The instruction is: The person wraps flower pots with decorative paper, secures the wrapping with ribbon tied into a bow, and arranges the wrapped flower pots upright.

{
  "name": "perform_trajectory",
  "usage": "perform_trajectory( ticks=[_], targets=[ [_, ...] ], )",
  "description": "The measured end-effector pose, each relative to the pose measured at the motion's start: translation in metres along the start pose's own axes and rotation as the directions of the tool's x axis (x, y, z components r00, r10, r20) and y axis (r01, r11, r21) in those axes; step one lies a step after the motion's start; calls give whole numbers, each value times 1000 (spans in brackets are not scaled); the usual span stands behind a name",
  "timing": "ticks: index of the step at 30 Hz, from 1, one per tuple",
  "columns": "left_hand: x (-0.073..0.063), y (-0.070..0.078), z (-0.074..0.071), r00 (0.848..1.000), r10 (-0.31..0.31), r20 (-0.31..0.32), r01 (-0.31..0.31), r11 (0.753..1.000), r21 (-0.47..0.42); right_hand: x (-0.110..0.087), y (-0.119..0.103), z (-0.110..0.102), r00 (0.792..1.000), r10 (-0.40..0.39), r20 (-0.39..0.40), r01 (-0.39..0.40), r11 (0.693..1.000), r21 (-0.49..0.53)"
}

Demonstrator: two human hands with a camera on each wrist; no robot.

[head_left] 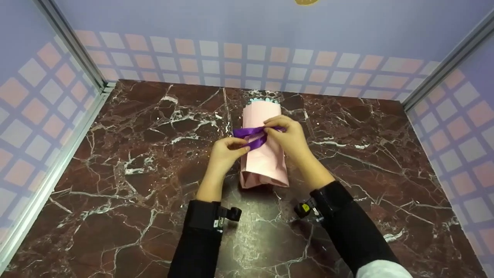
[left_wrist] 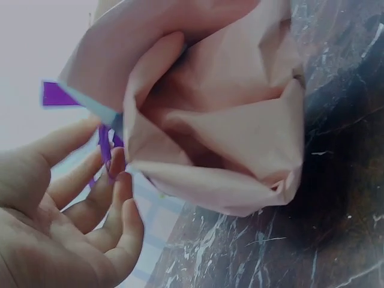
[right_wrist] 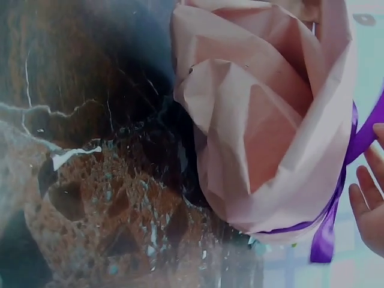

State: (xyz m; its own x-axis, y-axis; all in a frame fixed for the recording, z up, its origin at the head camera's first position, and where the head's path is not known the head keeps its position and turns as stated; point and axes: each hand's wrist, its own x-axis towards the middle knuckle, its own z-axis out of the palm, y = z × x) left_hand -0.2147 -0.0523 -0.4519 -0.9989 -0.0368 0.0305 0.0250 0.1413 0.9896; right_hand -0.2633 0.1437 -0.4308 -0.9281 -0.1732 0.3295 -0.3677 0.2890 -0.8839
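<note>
A pink paper wrap (head_left: 264,160) lies lengthwise on the table, its folded open end toward me and a pale blue scalloped edge (head_left: 264,100) at the far end. Purple ribbon (head_left: 255,144) runs around its middle and loops up over the top. My left hand (head_left: 225,153) pinches the lower part of that loop between thumb and finger, on the wrap's left side. Over the right side, my right hand (head_left: 288,135) pinches the ribbon too, with a short tail showing past its fingers. In the right wrist view, a ribbon end (right_wrist: 323,243) hangs beside the crumpled paper.
The wrap rests on a dark red-brown marbled tabletop (head_left: 154,185) with white veins. A lilac panel with pink and white squares (head_left: 254,58) stands behind, and similar panels close off both sides. Each wrist wears a black strap with a small camera (head_left: 233,214).
</note>
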Motion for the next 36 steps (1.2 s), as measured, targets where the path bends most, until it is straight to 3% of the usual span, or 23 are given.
perform_trajectory(
  ticks=[4,7,10,15,19,22,25,27,29,31,33,36],
  targets=[
    [0,-1,2,999,0,-37,1,1000,31,-4,9,-10,996,73,-48,-64,985,162],
    [-2,-1,1,999,-16,-50,15,1000,-21,-10,13,-19,994,106,-25,-97,968,230],
    [-4,-1,-2,999,-19,-43,16,998,-57,-18,9,-26,996,83,22,-85,968,237],
    [-7,1,-5,1000,-21,-19,20,999,-32,-30,-6,-31,993,-32,118,25,998,62],
    [-7,0,-5,998,-57,-20,58,997,46,-30,7,-32,987,-49,154,60,996,-67],
    [-3,0,-4,996,-71,-59,77,992,105,-25,22,-32,989,-7,144,20,996,-92],
    [2,2,-2,992,-66,-107,81,986,147,-16,22,-34,994,11,107,2,992,-126],
    [7,3,-1,991,-67,-119,86,982,167,-7,19,-35,996,-22,89,39,979,-199],
    [11,5,0,991,-67,-116,87,980,180,4,16,-35,990,-84,111,114,946,-303],
    [16,7,1,993,-68,-101,86,978,188,16,11,-34,967,-166,191,233,880,-414],
    [19,9,4,995,-63,-81,78,979,189,27,7,-32,924,-226,309,359,794,-491],
    [23,12,9,998,-45,-52,54,978,203,39,0,-28,847,-241,475,494,688,-532]
  ],
)
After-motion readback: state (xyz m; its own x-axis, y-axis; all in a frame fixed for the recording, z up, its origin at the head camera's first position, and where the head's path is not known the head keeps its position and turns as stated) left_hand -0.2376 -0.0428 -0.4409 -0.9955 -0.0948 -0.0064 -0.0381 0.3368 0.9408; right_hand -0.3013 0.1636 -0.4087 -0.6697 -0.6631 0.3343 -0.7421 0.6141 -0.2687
